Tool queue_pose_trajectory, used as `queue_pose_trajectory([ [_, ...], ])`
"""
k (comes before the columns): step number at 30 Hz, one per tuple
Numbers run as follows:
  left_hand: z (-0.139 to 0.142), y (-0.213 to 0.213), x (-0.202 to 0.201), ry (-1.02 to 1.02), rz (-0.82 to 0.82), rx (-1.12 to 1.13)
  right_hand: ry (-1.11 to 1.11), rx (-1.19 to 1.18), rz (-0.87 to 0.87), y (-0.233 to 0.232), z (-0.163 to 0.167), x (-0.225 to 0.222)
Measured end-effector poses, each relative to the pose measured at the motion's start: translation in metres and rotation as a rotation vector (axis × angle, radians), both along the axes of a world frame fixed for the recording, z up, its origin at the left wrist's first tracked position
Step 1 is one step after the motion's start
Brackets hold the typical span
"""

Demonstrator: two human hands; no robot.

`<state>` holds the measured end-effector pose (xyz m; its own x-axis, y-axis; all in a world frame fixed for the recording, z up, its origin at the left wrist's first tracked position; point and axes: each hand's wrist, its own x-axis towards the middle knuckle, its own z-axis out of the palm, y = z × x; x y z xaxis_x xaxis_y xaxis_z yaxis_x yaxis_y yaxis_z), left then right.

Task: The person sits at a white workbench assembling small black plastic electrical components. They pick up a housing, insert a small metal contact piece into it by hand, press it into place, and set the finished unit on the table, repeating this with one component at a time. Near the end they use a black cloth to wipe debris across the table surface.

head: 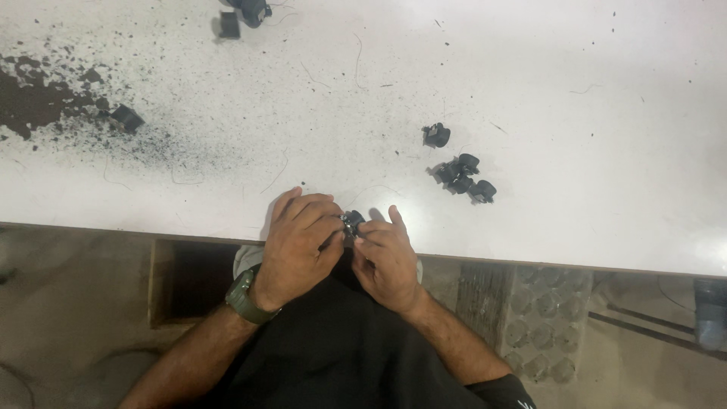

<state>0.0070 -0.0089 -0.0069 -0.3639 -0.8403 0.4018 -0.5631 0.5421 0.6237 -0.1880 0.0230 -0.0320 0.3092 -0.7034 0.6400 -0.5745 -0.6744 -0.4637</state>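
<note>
Both the left hand (299, 238) and right hand (386, 257) pinch one small black component (353, 223) at the white surface's (591, 227) near edge, best kept braced there, fingertips close, spare black parts (463, 176) within reach.

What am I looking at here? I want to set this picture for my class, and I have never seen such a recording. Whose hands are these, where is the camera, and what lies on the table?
There is no machine: a person works with bare hands, and one camera worn on their head looks straight down. The left hand, with a green wristwatch, and the right hand meet at the edge of a white table, pinching a small black part between the fingers. To the right lies a cluster of similar black parts. On the left are dark powder and a small black block.
</note>
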Motion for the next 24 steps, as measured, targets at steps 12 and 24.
queue_pose_trajectory([
  [12, 0.015, -0.008, 0.014, -0.068, 0.118, -0.007, 0.154, 0.052, -0.130, -0.001, 0.034, -0.018],
  [24, 0.029, -0.018, 0.009, 0.011, -0.027, -0.031, 0.246, 0.194, -0.201, -0.019, 0.037, -0.003],
])
